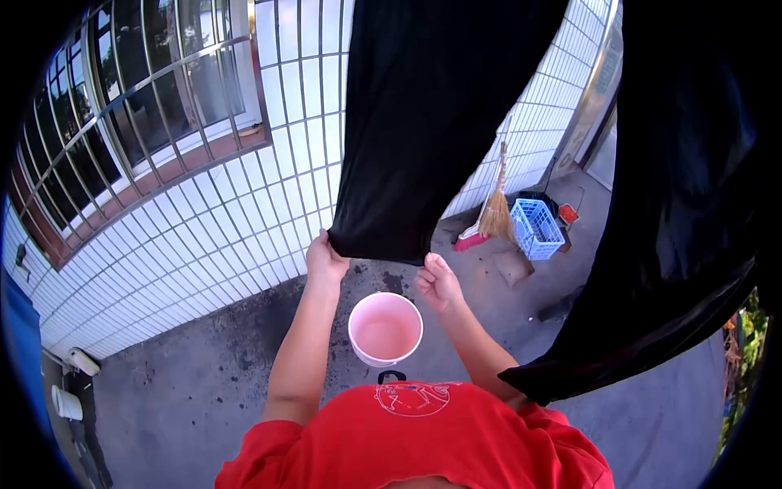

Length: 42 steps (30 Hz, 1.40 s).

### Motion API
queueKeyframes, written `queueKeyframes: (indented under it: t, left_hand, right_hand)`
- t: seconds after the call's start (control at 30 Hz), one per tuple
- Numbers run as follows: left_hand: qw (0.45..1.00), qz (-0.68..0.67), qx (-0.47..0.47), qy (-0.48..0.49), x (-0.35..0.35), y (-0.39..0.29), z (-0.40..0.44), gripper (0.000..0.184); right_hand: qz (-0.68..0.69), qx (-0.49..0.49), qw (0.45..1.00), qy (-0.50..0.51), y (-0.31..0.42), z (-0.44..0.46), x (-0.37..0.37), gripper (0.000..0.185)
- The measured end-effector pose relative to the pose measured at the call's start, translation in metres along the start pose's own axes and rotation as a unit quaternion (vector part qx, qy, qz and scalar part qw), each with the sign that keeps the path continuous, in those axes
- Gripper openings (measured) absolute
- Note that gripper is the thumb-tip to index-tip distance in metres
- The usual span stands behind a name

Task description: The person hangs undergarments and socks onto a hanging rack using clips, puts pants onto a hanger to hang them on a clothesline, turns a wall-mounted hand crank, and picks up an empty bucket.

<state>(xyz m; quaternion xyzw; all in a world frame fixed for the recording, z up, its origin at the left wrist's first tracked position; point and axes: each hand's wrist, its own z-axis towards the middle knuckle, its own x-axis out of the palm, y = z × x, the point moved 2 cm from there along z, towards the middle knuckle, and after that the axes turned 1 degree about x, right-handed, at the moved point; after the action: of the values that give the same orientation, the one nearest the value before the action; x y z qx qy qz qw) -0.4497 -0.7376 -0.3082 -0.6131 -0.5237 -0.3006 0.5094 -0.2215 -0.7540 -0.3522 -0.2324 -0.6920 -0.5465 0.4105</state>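
Observation:
A long piece of black cloth (pixel 407 147) hangs down in front of me. My left hand (pixel 325 259) pinches its lower left corner, and my right hand (pixel 438 282) grips the lower right corner, so the bottom edge is stretched between them. Below that edge a pink bucket (pixel 384 359) stands on the ground between my forearms; its inside looks pinkish. More black cloth (pixel 676 204) hangs at the right and sweeps down across my right upper arm.
A white tiled wall (pixel 236 212) with a barred window (pixel 147 98) rises at the left. A straw broom (pixel 497 213), a blue crate (pixel 538 230) and a pink dustpan or brush (pixel 470 242) stand beyond my right hand. A white container (pixel 67 403) is at the lower left.

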Motion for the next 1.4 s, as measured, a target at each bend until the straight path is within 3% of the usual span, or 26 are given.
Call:
queueKeyframes:
  t: [0.07, 0.13, 0.23, 0.27, 0.4, 0.5, 0.63, 0.7, 0.77, 0.83, 0.87, 0.93, 0.97, 1.0, 1.03, 1.07, 1.1, 1.13, 1.17, 1.2, 1.23, 1.27, 1.33, 1.4]
  left_hand:
    - [1.0, 0.001, 0.002, 0.017, -0.002, 0.022, 0.002, 0.034]
    - [0.994, 0.094, -0.059, 0.003, 0.001, 0.038, -0.006, 0.036]
    - [0.999, 0.031, -0.006, 0.019, 0.009, -0.007, -0.013, 0.038]
    - [0.999, 0.044, 0.001, 0.015, 0.003, -0.007, -0.007, 0.039]
    - [0.998, 0.032, 0.049, 0.009, -0.016, 0.013, 0.005, 0.037]
    - [0.995, 0.011, 0.024, 0.092, -0.02, 0.009, 0.011, 0.035]
    - [0.989, 0.076, -0.007, 0.128, -0.017, 0.003, -0.017, 0.045]
    - [0.993, 0.099, -0.001, 0.06, -0.058, 0.002, -0.011, 0.041]
    - [0.994, 0.105, 0.031, -0.012, -0.119, -0.009, -0.014, 0.039]
    - [0.963, 0.207, 0.017, -0.171, -0.247, -0.02, -0.034, 0.041]
    - [0.953, 0.216, 0.024, -0.212, -0.318, -0.021, -0.057, 0.039]
    - [0.887, 0.309, 0.049, -0.339, -0.434, -0.02, -0.132, 0.032]
    - [0.813, 0.463, 0.005, -0.352, -0.496, -0.017, -0.186, 0.032]
    - [0.545, 0.783, -0.068, -0.29, -0.547, -0.014, -0.25, 0.032]
    - [0.329, 0.903, -0.134, -0.243, -0.582, -0.008, -0.317, 0.034]
    - [0.303, 0.871, -0.299, -0.245, -0.597, -0.001, -0.377, 0.032]
    - [0.282, 0.861, -0.349, -0.241, -0.624, 0.006, -0.434, 0.03]
    - [0.332, 0.807, -0.388, -0.296, -0.63, 0.008, -0.48, 0.029]
    - [0.419, 0.715, -0.389, -0.403, -0.631, 0.006, -0.515, 0.027]
    - [0.526, 0.569, -0.339, -0.534, -0.633, 0.005, -0.539, 0.025]
    - [0.612, 0.385, -0.234, -0.65, -0.637, 0.006, -0.551, 0.024]
    - [0.66, 0.237, -0.12, -0.703, -0.638, 0.003, -0.547, 0.022]
    - [0.725, 0.099, 0.041, -0.681, -0.638, -0.017, -0.507, 0.02]
    - [0.792, 0.121, 0.09, -0.592, -0.583, -0.056, -0.447, 0.022]
  right_hand:
    - [0.003, 0.05, 0.997, 0.055, -0.013, -0.014, 0.034, 0.01]
    - [-0.129, 0.179, 0.969, 0.109, -0.028, -0.034, 0.053, 0.007]
    - [-0.109, 0.012, 0.994, -0.004, 0.007, -0.009, -0.009, 0.006]
    - [-0.17, 0.006, 0.984, -0.044, 0.018, -0.013, 0.001, 0.007]
    - [-0.1, 0.065, 0.992, 0.044, -0.01, -0.031, 0.022, 0.009]
    - [-0.056, 0.085, 0.992, 0.068, -0.02, -0.038, 0.011, 0.015]
    - [-0.101, 0.068, 0.992, 0.02, -0.004, -0.059, -0.012, 0.041]
    - [-0.122, 0.067, 0.99, 0.007, 0.008, -0.077, -0.033, 0.044]
    - [-0.134, 0.066, 0.985, -0.091, 0.016, -0.097, -0.054, 0.033]
    - [-0.12, 0.127, 0.959, -0.224, 0.019, -0.12, -0.115, 0.02]
    - [-0.121, 0.139, 0.952, -0.243, 0.016, -0.133, -0.135, 0.017]
    - [-0.13, 0.159, 0.943, -0.263, 0.006, -0.161, -0.17, 0.016]
    - [-0.105, 0.174, 0.942, -0.266, 0.0, -0.173, -0.186, 0.008]
    - [-0.123, 0.176, 0.914, -0.343, -0.009, -0.187, -0.198, 0.015]
    - [-0.175, 0.211, 0.928, -0.251, -0.016, -0.208, -0.22, 0.013]
    - [-0.214, 0.236, 0.91, -0.265, -0.023, -0.227, -0.237, 0.012]
    - [-0.248, 0.243, 0.881, -0.321, -0.031, -0.25, -0.249, 0.013]
    - [-0.332, 0.29, 0.86, -0.259, -0.037, -0.273, -0.314, 0.014]
    - [-0.407, 0.378, 0.775, -0.3, -0.039, -0.295, -0.339, 0.016]
    - [-0.448, 0.45, 0.701, -0.326, -0.042, -0.316, -0.346, 0.016]
    - [-0.451, 0.492, 0.661, -0.342, -0.047, -0.333, -0.349, 0.017]
    - [-0.45, 0.519, 0.635, -0.353, -0.053, -0.344, -0.347, 0.018]
    - [-0.44, 0.529, 0.632, -0.357, -0.066, -0.345, -0.331, 0.021]
    - [-0.421, 0.506, 0.667, -0.349, -0.086, -0.322, -0.306, 0.025]
